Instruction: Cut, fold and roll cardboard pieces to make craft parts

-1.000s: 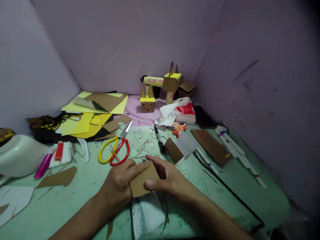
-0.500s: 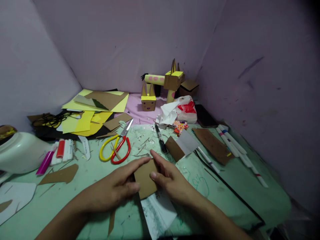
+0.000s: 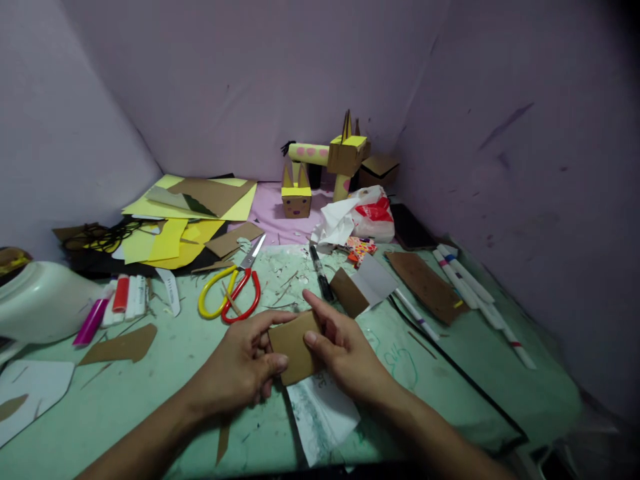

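Note:
A small brown cardboard piece [image 3: 296, 350], roughly square, is held between my two hands near the front of the green-covered table. My left hand [image 3: 237, 367] grips its left edge, thumb on top and fingers curled below. On the other side, my right hand [image 3: 345, 347] has its thumb on the cardboard's face and its index finger stretched along the far edge. A white paper strip [image 3: 323, 420] with grey-green smears and some writing hangs below the cardboard; whether it is joined to it is hidden. Scissors [image 3: 240, 287] with yellow and red handles lie just beyond my left hand.
At the back stand a cardboard animal figure [image 3: 347, 157] and a small eared box [image 3: 297, 202]. Coloured paper sheets [image 3: 170, 243] are piled back left. A black marker [image 3: 320, 272] lies mid-table, white paper tubes [image 3: 467, 287] at right, glue sticks [image 3: 120, 297] and a white jug [image 3: 43, 303] at left.
The cardboard piece has turned slightly and tilted between my hands. My left fingers have curled around its left edge. The white paper strip has shifted a little to the right.

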Tool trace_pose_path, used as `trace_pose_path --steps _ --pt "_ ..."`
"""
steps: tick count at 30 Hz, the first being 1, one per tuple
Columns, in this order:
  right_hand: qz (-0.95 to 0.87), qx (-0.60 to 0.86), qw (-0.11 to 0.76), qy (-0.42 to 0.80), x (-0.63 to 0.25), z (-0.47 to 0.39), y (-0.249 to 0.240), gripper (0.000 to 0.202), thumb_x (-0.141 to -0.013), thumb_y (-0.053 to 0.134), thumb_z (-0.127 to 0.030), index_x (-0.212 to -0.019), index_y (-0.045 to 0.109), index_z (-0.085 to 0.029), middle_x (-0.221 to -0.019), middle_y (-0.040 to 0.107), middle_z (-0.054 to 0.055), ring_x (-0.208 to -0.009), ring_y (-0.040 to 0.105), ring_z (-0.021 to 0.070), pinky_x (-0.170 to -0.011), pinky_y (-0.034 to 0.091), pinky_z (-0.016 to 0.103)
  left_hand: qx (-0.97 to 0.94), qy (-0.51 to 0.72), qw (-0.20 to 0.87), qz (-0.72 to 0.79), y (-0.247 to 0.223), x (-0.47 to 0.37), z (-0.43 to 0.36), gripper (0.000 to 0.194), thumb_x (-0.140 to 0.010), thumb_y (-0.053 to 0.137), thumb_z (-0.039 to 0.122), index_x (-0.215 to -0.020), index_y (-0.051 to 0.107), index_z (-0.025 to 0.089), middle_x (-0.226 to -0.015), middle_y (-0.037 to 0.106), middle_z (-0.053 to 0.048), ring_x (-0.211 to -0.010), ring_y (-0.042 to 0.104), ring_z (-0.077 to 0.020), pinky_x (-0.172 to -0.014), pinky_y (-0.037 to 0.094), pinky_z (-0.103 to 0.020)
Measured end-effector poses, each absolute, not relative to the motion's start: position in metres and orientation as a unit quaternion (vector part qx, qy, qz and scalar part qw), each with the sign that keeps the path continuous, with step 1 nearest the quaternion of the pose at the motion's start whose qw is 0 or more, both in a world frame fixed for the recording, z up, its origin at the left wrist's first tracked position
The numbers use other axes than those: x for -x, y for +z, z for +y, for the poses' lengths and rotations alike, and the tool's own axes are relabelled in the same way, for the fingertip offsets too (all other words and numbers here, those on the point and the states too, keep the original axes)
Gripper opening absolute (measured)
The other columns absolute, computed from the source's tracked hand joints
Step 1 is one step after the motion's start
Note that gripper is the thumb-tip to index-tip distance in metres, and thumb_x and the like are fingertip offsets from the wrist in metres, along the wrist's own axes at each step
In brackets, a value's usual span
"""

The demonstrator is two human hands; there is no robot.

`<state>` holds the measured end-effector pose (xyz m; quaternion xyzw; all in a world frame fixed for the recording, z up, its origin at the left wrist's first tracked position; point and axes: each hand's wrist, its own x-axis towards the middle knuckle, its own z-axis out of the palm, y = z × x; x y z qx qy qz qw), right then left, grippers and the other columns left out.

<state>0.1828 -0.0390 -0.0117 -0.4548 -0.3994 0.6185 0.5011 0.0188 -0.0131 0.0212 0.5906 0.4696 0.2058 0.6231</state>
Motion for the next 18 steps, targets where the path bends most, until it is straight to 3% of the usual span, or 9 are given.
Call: trace_pose_path --steps 5,8,11,14,18 --pt "-0.362 0.425 0.527 0.641 -0.179 -0.038 -0.006 0.079 -0.065 0.072 -0.028 -0.137 0.039 -0.017 -0.117 0.061 0.009 -0.103 0.057 0.0222 -0.094 0.04 0.037 -0.592 0.293 0.598 0.453 0.021 -0.02 -0.013 0.033 -0.068 0.065 0.023 -0.1 0.057 0.015 -0.062 0.063 0.001 -0.052 0.059 -0.0117 -0.045 0.045 -0.018" --pt "-0.334 0.394 0.528 0.674 -0.178 -0.037 -0.004 0.085 -0.056 0.079 -0.027 -0.133 0.041 -0.021 -0.1 0.066 0.005 -0.088 0.062 0.0203 -0.08 0.046 0.034 -0.571 0.34 0.588 0.461 0.02 -0.018 -0.012 0.036 -0.07 0.066 0.029 -0.102 0.055 0.016 -0.054 0.058 0.005 -0.037 0.047 -0.0071 -0.034 0.035 -0.015" --pt "-0.354 0.412 0.5 0.675 -0.18 -0.034 -0.004 0.05 -0.053 0.079 -0.027 -0.099 0.061 -0.019 -0.081 0.068 0.002 -0.074 0.062 0.018 -0.07 0.045 0.03 -0.573 0.368 0.552 0.482 0.017 -0.016 -0.011 0.038 -0.074 0.063 0.031 -0.108 0.051 0.019 -0.048 0.048 0.01 -0.032 0.042 -0.0068 -0.031 0.031 -0.016" --pt "-0.4 0.47 0.479 0.624 -0.187 -0.032 -0.005 0.018 -0.056 0.073 -0.023 -0.069 0.062 -0.017 -0.065 0.063 -0.001 -0.062 0.055 0.0144 -0.061 0.041 0.026 -0.619 0.318 0.525 0.489 0.018 -0.014 -0.008 0.026 -0.075 0.06 0.028 -0.098 0.053 0.02 -0.059 0.057 0.005 -0.045 0.052 -0.0108 -0.041 0.04 -0.02" --pt "-0.504 0.497 0.388 0.59 -0.193 -0.032 -0.002 0.009 -0.059 0.064 -0.012 -0.057 0.058 -0.018 -0.054 0.054 -0.005 -0.054 0.044 0.0107 -0.052 0.034 0.023 -0.726 0.248 0.441 0.465 0.023 -0.012 -0.004 0.024 -0.072 0.065 0.035 -0.086 0.061 0.017 -0.072 0.061 -0.002 -0.064 0.054 -0.0158 -0.055 0.041 -0.025"
